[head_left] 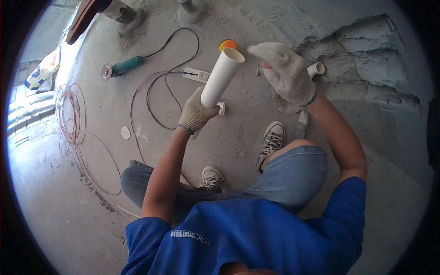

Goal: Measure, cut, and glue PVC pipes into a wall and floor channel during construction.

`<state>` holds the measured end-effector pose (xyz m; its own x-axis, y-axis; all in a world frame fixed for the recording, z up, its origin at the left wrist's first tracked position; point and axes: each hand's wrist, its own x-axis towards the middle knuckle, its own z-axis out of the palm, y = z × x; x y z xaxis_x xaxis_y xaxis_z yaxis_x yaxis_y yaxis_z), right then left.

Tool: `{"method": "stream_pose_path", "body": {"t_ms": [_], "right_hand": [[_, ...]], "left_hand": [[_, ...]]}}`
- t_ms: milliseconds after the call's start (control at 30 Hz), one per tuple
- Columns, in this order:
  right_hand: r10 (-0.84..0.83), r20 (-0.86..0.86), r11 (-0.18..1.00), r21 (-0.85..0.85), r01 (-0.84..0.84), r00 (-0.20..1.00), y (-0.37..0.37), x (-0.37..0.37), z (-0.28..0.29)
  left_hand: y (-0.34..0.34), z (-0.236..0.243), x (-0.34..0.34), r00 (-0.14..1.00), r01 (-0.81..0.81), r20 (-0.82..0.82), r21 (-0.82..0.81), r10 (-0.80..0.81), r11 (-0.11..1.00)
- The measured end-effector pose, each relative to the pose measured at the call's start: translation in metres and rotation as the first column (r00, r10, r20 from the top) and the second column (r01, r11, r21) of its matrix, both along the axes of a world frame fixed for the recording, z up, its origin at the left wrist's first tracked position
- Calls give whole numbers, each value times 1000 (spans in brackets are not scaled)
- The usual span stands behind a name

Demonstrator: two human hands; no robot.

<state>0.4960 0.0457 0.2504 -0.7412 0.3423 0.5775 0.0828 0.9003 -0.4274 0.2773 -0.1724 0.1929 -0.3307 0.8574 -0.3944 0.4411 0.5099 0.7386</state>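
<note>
My left hand (198, 112), in a knitted work glove, is wrapped round the lower part of a white plastic pipe (221, 79). The pipe slants up and to the right, its open end facing me. To the right of that end is my right hand (285, 73), also gloved and slightly blurred. Its fingers stretch left, the thumb apart below them, and I see nothing held. A round orange and yellow object (228, 45) sits on the floor just behind the pipe's end. Beside my left hand lies a small white fitting (222, 108); a white pipe elbow (316, 69) shows beyond my right wrist.
A green angle grinder (123, 67) lies at the left with its black cable looping toward a white power strip (197, 74). Reddish wire (71, 110) is coiled farther left. A broken recess (366, 52) cuts the concrete at right. A flat-bladed tool (301, 124) lies by my knee.
</note>
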Motion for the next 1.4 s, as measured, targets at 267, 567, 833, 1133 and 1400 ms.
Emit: {"method": "stream_pose_path", "body": {"t_ms": [267, 567, 833, 1133, 1400], "right_hand": [[317, 667, 797, 198, -570, 674, -10, -22, 55], [393, -47, -478, -863, 161, 918, -33, -14, 20], [277, 256, 599, -799, 41, 926, -40, -21, -30], [403, 338, 906, -15, -423, 851, -62, -24, -52], [529, 147, -422, -808, 410, 836, -66, -35, -64]], "left_hand": [[-7, 20, -16, 922, 371, -96, -66, -376, 926], [-10, -7, -29, 766, 140, -642, 205, 26, 969], [-18, -39, -54, 7, -917, 912, -157, 410, 365], [-21, -57, -52, -408, -846, 734, -527, 543, 78], [-11, -60, -68, -266, -944, 887, -320, 378, 85]]}}
